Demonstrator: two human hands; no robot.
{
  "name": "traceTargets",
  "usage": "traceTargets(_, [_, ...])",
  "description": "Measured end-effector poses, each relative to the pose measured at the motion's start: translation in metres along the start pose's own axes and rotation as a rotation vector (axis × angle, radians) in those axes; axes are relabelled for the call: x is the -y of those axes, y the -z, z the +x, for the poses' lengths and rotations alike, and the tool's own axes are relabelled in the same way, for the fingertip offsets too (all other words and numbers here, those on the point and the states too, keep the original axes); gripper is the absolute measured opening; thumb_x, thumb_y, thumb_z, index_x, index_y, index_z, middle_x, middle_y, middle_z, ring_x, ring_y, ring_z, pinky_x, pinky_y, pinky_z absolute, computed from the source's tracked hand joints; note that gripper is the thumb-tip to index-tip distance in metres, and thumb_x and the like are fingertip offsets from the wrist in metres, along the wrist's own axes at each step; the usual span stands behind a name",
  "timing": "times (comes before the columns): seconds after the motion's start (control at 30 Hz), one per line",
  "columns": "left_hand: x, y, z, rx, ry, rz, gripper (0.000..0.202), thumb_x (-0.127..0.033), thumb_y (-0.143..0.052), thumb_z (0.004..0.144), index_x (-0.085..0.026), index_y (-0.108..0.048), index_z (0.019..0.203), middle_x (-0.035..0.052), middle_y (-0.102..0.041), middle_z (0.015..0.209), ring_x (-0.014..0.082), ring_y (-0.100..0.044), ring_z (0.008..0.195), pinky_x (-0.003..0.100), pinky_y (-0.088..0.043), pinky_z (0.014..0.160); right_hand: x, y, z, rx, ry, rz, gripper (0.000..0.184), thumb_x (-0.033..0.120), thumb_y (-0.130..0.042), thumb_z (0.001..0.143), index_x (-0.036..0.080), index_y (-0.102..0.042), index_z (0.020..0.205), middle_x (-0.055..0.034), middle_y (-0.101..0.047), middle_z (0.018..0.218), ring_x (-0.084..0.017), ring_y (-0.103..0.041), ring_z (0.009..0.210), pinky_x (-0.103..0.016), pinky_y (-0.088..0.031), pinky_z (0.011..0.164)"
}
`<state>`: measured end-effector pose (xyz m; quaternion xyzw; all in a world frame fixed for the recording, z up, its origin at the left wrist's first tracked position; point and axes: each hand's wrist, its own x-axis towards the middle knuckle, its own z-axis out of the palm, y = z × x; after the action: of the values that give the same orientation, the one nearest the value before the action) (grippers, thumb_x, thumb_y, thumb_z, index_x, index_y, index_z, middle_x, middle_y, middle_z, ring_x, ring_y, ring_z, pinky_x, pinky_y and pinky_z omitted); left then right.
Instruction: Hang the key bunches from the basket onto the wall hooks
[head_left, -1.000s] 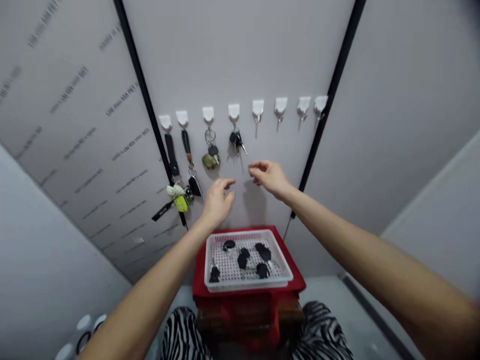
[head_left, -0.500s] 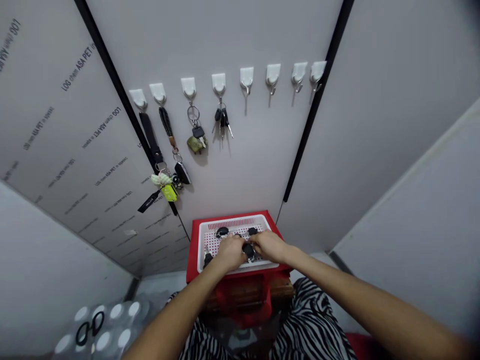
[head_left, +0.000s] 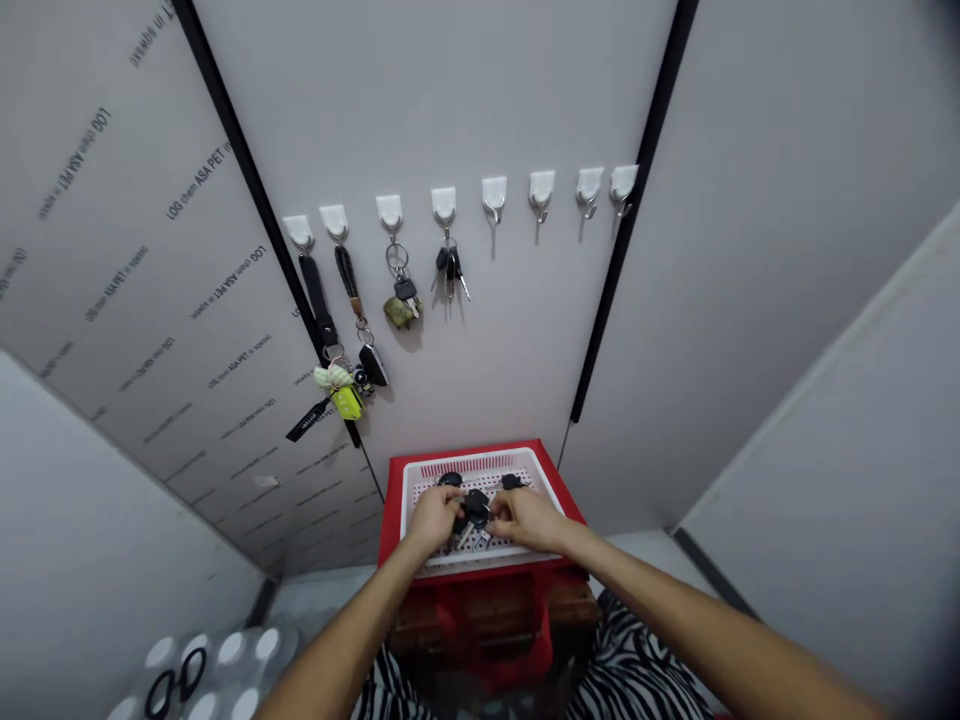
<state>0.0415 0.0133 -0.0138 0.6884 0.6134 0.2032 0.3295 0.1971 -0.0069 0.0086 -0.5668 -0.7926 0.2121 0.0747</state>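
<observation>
A bunch of keys [head_left: 476, 503] with black heads and silver blades hangs between my two hands, low over the white plastic basket [head_left: 541, 470]. My left hand [head_left: 435, 516] has its fingertips closed on the left side of the bunch. From the right, my right hand [head_left: 527, 520] pinches it near what looks like its ring; the exact grip is small and partly hidden. Another black key fob [head_left: 450, 480] lies in the basket behind my left hand, and a black-headed key [head_left: 511, 482] lies behind my right.
Several white hooks line the wall. From left to right hang a black strap [head_left: 316, 300] with a lime-yellow fob, a braided strap [head_left: 348, 275], keys with a green charm [head_left: 403, 312] and a black key bunch [head_left: 450, 265]. The basket rests on a red bag [head_left: 394, 520]. Scissors [head_left: 177, 684] lie on bottles at lower left.
My hands have drawn apart slightly, and the key bunch now shows between them, shifted left. The camera view has tilted, so the hooks and basket appear lower.
</observation>
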Motion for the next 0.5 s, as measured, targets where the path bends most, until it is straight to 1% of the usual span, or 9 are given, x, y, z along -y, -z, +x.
traceTargets(0.07, [0.001,-0.001,0.0,0.006,0.009,-0.014,0.03,-0.013,-0.035,0.062,-0.016,-0.055,0.085,0.0012,-0.059,0.066,0.01,-0.051,0.06,0.018,-0.035,0.055,0.002,-0.003,0.002,-0.012,-0.031,-0.065,0.026,0.038,-0.049,0.057,0.017,-0.056,0.071,-0.0037,-0.058,0.065,-0.014,-0.05,0.06,-0.02,-0.027,0.047])
traceTargets(0.13, [0.001,-0.001,0.0,0.009,0.009,-0.01,0.03,-0.013,-0.035,0.063,-0.016,-0.055,0.084,0.0015,-0.059,0.067,0.0107,-0.051,0.062,0.019,-0.035,0.056,0.004,-0.004,0.004,-0.042,-0.05,-0.104,0.02,0.033,-0.047,0.06,0.017,-0.056,0.067,-0.0046,-0.058,0.065,-0.014,-0.051,0.061,-0.02,-0.028,0.048])
traceTargets(0.17, [0.001,0.0,-0.001,-0.008,-0.003,-0.006,0.03,-0.013,-0.034,0.063,-0.017,-0.055,0.084,0.0018,-0.059,0.07,0.0112,-0.051,0.065,0.02,-0.035,0.058,0.004,-0.004,0.005,-0.065,-0.053,-0.1,0.017,0.029,-0.045,0.062,0.016,-0.055,0.064,-0.0049,-0.058,0.064,-0.014,-0.051,0.061,-0.021,-0.028,0.048])
traceTargets(0.23, [-0.001,0.002,-0.004,-0.086,-0.058,0.002,0.03,-0.013,-0.035,0.063,-0.017,-0.053,0.086,0.0025,-0.058,0.078,0.0118,-0.05,0.073,0.021,-0.035,0.065,0.005,-0.003,0.008,-0.111,-0.053,-0.027,0.017,0.025,-0.04,0.065,0.015,-0.052,0.059,-0.005,-0.057,0.062,-0.014,-0.051,0.06,-0.021,-0.029,0.048])
traceTargets(0.3, [-0.005,0.006,-0.008,-0.184,-0.147,0.007,0.031,-0.012,-0.036,0.062,-0.017,-0.05,0.09,0.003,-0.055,0.086,0.0116,-0.047,0.079,0.022,-0.034,0.07,0.006,0.001,0.011,-0.094,-0.084,0.181,0.019,0.025,-0.036,0.068,0.014,-0.048,0.058,-0.0037,-0.056,0.058,-0.011,-0.051,0.054,-0.02,-0.03,0.045])
traceTargets(0.37, [-0.011,0.008,-0.014,-0.232,-0.255,0.0,0.03,-0.014,-0.038,0.063,-0.017,-0.047,0.091,0.0032,-0.052,0.091,0.0113,-0.046,0.081,0.022,-0.034,0.073,0.008,0.005,0.014,-0.037,-0.168,0.489,0.02,0.025,-0.031,0.071,0.015,-0.044,0.06,-0.0009,-0.054,0.053,-0.008,-0.049,0.045,-0.018,-0.03,0.041])
traceTargets(0.43, [-0.016,0.009,-0.019,-0.209,-0.349,-0.016,0.027,-0.02,-0.041,0.063,-0.018,-0.047,0.09,0.0028,-0.051,0.091,0.0117,-0.045,0.081,0.023,-0.034,0.073,0.01,0.009,0.017,-0.014,-0.245,0.782,0.018,0.026,-0.03,0.072,0.015,-0.039,0.061,0.002,-0.051,0.049,-0.006,-0.046,0.038,-0.016,-0.03,0.037])
traceTargets(0.5, [-0.018,0.008,-0.021,-0.154,-0.39,-0.046,0.028,-0.024,-0.044,0.062,-0.019,-0.047,0.09,0.0019,-0.052,0.089,0.0119,-0.047,0.079,0.023,-0.036,0.071,0.012,0.011,0.019,-0.042,-0.251,0.965,0.017,0.027,-0.032,0.072,0.015,-0.037,0.06,0.0039,-0.049,0.047,-0.005,-0.045,0.035,-0.015,-0.03,0.036])
